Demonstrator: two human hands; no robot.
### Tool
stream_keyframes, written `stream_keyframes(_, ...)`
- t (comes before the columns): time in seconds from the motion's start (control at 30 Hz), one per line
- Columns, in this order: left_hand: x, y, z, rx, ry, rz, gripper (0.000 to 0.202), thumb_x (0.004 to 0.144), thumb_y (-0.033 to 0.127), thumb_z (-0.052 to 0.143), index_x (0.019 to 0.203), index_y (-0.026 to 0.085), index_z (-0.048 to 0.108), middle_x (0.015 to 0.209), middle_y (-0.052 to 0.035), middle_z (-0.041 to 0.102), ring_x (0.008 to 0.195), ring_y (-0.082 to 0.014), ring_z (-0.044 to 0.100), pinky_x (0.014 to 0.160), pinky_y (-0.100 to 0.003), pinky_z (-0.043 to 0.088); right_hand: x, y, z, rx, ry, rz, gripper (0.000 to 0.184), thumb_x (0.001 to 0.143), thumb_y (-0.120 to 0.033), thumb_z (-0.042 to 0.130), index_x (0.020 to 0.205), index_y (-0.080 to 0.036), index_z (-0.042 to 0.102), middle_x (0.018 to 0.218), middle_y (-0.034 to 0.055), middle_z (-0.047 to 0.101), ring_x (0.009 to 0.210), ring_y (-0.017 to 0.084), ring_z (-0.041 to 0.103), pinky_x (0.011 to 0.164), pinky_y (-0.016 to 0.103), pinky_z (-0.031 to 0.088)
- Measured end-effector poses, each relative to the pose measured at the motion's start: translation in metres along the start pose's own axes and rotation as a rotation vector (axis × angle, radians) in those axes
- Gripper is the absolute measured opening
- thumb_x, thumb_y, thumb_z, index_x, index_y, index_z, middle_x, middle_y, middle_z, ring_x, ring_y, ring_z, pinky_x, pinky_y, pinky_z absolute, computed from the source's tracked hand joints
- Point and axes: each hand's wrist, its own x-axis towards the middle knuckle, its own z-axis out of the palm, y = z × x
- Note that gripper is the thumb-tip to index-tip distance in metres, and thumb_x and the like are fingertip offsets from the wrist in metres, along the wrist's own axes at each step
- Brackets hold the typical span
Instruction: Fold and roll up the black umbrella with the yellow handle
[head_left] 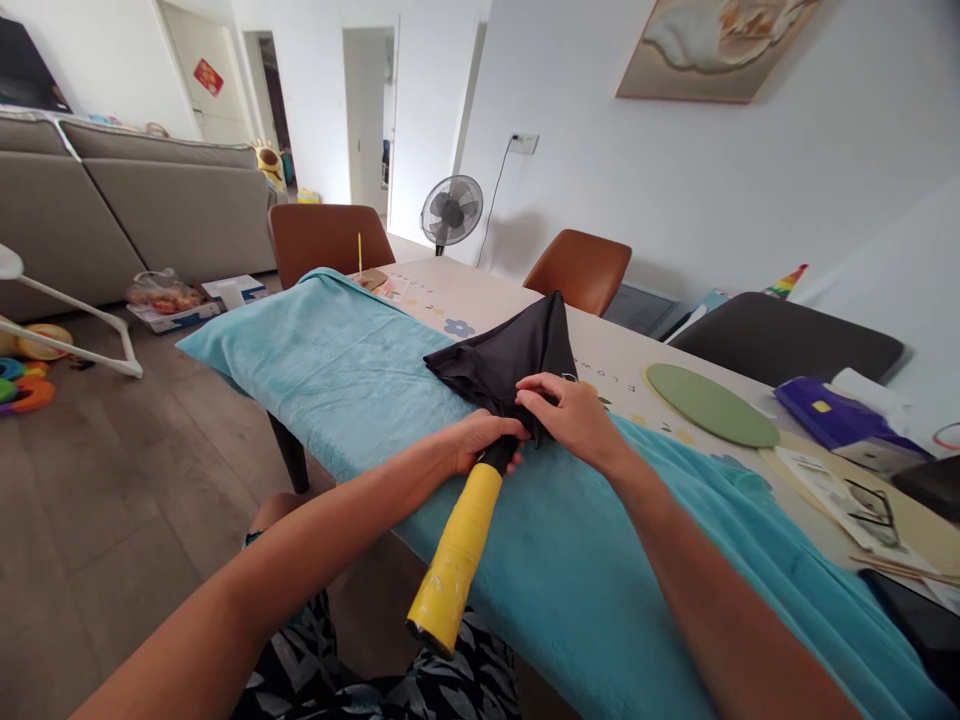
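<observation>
A black umbrella [502, 350] with a yellow-wrapped handle [455, 560] lies across the light blue cloth, its handle pointing toward me over the table edge. Its canopy is loosely gathered, with pointed folds spread away from me. My left hand [487, 437] is closed around the dark part just above the yellow handle. With bent fingers, my right hand [566, 415] pinches the black fabric on the right side near its gathered base. The fingertips are partly hidden in the folds.
The blue cloth [337, 350] covers the near side of the table [487, 290]. On the right are a green oval mat [712, 405], a purple box [840, 415], glasses [874, 515] and a dark phone [907, 620]. Chairs [581, 268] and a fan [452, 210] stand beyond.
</observation>
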Motion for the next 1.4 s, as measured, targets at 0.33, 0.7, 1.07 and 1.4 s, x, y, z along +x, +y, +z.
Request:
stream_keyframes(0.33,0.000,-0.001,0.000,0.055,-0.050,0.003,0.008,0.069,0.011,0.057,0.063,0.013,0.051,0.048,-0.0002,0.052,0.041,-0.0116,0.051,0.039,-0.024,0.046,0.010,0.015,0.011,-0.369,0.000,0.079,0.018,0.066,-0.036,0.067,0.080,-0.024,0.066,0.071,0.0012,0.065,0.064,0.018,0.055,0.061,0.029,0.035)
stream_keyframes(0.7,0.000,-0.002,-0.004,0.001,-0.105,0.038,0.007,0.067,0.009,0.059,0.065,0.011,0.053,0.056,-0.0003,0.054,0.044,-0.0120,0.053,0.038,-0.025,0.047,0.035,-0.024,0.005,-0.521,-0.050,-0.024,0.008,0.072,-0.021,0.056,0.065,-0.022,0.060,0.065,0.0006,0.063,0.061,0.015,0.052,0.060,0.028,0.036)
stream_keyframes(1.07,0.005,0.000,-0.007,-0.013,-0.089,-0.030,0.009,0.068,0.011,0.061,0.064,0.012,0.053,0.055,-0.0005,0.055,0.045,-0.0117,0.054,0.039,-0.024,0.046,0.058,-0.046,0.013,0.105,0.059,-0.238,0.024,0.075,-0.024,0.060,0.097,-0.018,0.061,0.099,0.0056,0.066,0.094,0.019,0.061,0.089,0.036,0.046)
stream_keyframes(1.4,0.000,0.003,-0.007,-0.076,-0.099,-0.085,0.008,0.070,0.012,0.059,0.064,0.011,0.054,0.054,-0.0009,0.054,0.045,-0.0099,0.052,0.040,-0.021,0.046,-0.001,0.025,-0.014,-0.210,0.143,-0.310,0.015,0.081,-0.025,0.051,0.088,-0.022,0.064,0.098,0.0041,0.065,0.097,0.019,0.059,0.091,0.037,0.043)
